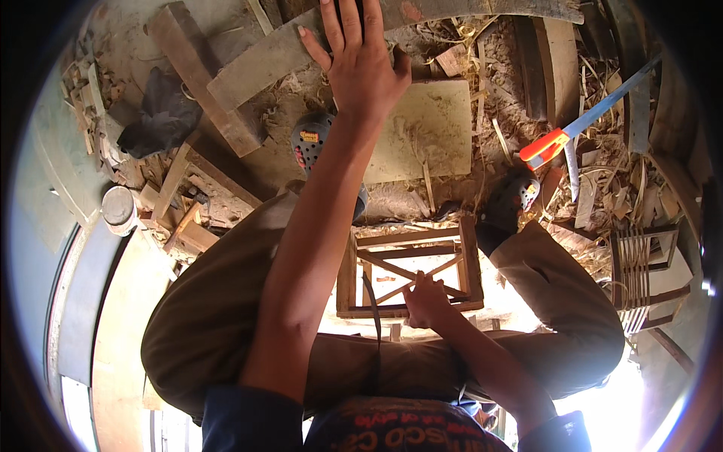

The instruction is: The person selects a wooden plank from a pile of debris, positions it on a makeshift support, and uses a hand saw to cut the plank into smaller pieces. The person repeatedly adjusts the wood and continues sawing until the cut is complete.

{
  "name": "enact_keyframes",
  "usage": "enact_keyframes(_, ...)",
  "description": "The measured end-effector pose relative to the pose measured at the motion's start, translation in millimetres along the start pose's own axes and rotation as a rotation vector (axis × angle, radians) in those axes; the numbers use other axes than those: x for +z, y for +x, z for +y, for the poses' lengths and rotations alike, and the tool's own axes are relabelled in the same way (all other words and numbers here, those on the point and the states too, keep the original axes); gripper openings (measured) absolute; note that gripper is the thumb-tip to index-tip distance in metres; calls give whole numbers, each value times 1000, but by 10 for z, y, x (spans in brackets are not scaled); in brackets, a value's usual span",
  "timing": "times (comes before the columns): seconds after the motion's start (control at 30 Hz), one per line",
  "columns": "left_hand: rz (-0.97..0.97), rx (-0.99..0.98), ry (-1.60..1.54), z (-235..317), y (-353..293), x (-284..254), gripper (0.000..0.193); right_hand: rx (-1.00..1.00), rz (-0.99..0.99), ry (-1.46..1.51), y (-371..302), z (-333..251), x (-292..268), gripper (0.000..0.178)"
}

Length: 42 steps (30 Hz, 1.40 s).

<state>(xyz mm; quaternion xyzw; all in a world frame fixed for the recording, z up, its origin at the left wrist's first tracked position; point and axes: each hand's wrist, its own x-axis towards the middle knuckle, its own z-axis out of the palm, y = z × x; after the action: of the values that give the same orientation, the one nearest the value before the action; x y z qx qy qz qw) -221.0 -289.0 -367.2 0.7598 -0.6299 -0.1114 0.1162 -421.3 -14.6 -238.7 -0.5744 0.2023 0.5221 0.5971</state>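
your left hand is laid out over the long plank at the far edge of the floor, fingers spread apart. i cannot tell how hard it pushes. your right hand is at the near side of the wooden frame, which sits between your knees. its fingers look curled, but i cannot tell if they pinch a stick. the plank could slip if you lean on it, since loose bits may roll under it. the frame's thin crossed sticks could crack if you press hard. the dark strap hangs by the frame and could snag. toward the floor's right edge, the saw lies bare near your right shoe; a careless step could cut you.
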Motion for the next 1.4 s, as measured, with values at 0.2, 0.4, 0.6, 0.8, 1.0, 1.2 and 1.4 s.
enact_keyframes(0.2, -38, -24, -4, 5, 2, -26, 97, -83, -133, 132, 3, 156, -470, 45)
enact_keyframes(0.4, 4, -34, 54, 1, -43, 14, 99, -89, -166, 239, 235, 151, -407, 52)
enact_keyframes(0.6, -22, -11, 28, 25, -35, 54, 102, -171, 28, 158, 241, 200, -300, 58)
enact_keyframes(0.8, 97, 105, 94, -204, -83, 300, 102, -228, 703, 547, 200, 721, -1042, 40)
enact_keyframes(1.0, 160, 127, 156, -221, 255, 206, 93, 341, 2155, 401, -325, 1599, -1549, 49)
enact_keyframes(1.2, 61, 222, 173, -399, 485, 122, 95, 512, 1724, 738, -56, 1955, -1786, 104)
enact_keyframes(1.4, -30, 220, 66, -242, 575, 24, 94, 354, 2074, 944, -22, 2067, -1446, 67)
